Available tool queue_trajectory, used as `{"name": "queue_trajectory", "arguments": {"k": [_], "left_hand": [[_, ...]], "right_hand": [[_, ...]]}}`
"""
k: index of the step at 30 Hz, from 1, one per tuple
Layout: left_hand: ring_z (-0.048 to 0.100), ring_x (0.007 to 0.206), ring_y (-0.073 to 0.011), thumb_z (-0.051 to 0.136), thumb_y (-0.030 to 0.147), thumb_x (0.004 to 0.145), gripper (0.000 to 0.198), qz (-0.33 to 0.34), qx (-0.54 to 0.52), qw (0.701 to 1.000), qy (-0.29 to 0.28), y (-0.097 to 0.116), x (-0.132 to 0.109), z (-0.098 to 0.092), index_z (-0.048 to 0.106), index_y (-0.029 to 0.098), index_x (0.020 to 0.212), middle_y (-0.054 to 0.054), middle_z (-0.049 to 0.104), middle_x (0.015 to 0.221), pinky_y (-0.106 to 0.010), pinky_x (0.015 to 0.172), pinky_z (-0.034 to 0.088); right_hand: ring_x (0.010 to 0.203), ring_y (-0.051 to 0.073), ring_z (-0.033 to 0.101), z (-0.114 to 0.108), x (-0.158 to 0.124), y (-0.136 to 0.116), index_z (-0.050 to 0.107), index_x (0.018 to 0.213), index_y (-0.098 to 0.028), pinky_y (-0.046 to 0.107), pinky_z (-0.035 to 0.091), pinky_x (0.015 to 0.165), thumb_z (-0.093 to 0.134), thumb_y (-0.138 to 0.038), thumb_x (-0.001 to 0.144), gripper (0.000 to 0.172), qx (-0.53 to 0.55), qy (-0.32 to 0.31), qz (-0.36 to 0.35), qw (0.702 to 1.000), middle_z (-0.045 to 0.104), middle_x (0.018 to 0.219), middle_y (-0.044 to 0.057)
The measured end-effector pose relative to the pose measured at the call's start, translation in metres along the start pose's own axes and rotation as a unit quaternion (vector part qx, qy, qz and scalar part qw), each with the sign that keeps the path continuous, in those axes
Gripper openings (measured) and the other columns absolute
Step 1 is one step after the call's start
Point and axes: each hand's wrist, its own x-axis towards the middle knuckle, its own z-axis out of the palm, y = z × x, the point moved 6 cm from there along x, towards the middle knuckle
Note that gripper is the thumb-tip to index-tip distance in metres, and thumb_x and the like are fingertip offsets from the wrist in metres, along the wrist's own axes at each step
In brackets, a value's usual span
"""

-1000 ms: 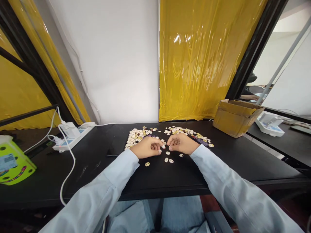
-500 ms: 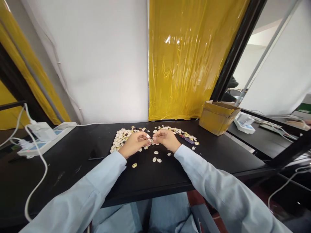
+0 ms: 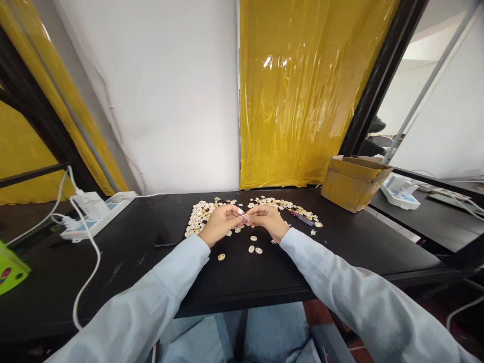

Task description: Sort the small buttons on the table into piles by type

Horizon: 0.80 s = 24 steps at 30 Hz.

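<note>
My left hand and my right hand meet fingertip to fingertip just above the black table. Both are curled in a pinch on a small pale piece held between them. Behind the hands lie two spreads of small cream disc-shaped pieces, a left pile and a right pile. A few loose pieces lie in front of the hands, and one more sits near my left wrist. Light blue sleeves cover both arms.
A cardboard box stands at the table's back right. A white power strip with plugs and cables lies at the left, a green box at the far left edge. A pen lies beside the right pile. Yellow plastic sheeting hangs behind.
My hands have drawn together and lifted slightly, fingertips now touching over a small piece. The camera has swung a little between frames.
</note>
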Motion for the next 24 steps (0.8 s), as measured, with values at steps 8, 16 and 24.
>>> {"name": "queue_trajectory", "arguments": {"k": [8,16,24], "left_hand": [[0.069,0.069,-0.0180,0.077,0.020,0.066,0.023,0.014,0.016,1.000,0.013,-0.002,0.000,0.000,0.061,0.010,0.080,-0.006,0.069,0.073,-0.029,0.067,0.056],[0.070,0.069,-0.0199,0.074,0.022,0.068,0.019,0.041,0.049,0.998,-0.007,0.000,-0.003,0.004,0.063,0.010,0.079,-0.008,0.070,0.072,-0.029,0.064,0.055],[0.061,0.056,-0.0144,0.061,0.015,0.070,0.002,0.065,0.239,0.969,-0.008,0.010,-0.002,-0.010,0.061,0.015,0.072,-0.001,0.063,0.060,-0.022,0.051,0.045]], "right_hand": [[0.056,0.015,0.064,-0.002,0.000,0.000,0.069,0.071,-0.014,0.029,0.054,0.059,0.077,-0.026,0.059,0.019,-0.061,0.006,-0.018,0.998,0.069,0.061,0.003],[0.051,0.013,0.061,0.002,-0.002,0.003,0.067,0.070,-0.013,0.029,0.054,0.055,0.073,-0.025,0.061,0.016,-0.103,-0.012,-0.018,0.994,0.067,0.058,0.003],[0.054,0.010,0.055,-0.007,0.000,-0.014,0.070,0.071,-0.014,0.024,0.045,0.054,0.071,-0.022,0.064,0.011,-0.305,-0.062,-0.071,0.948,0.065,0.062,0.002]]}}
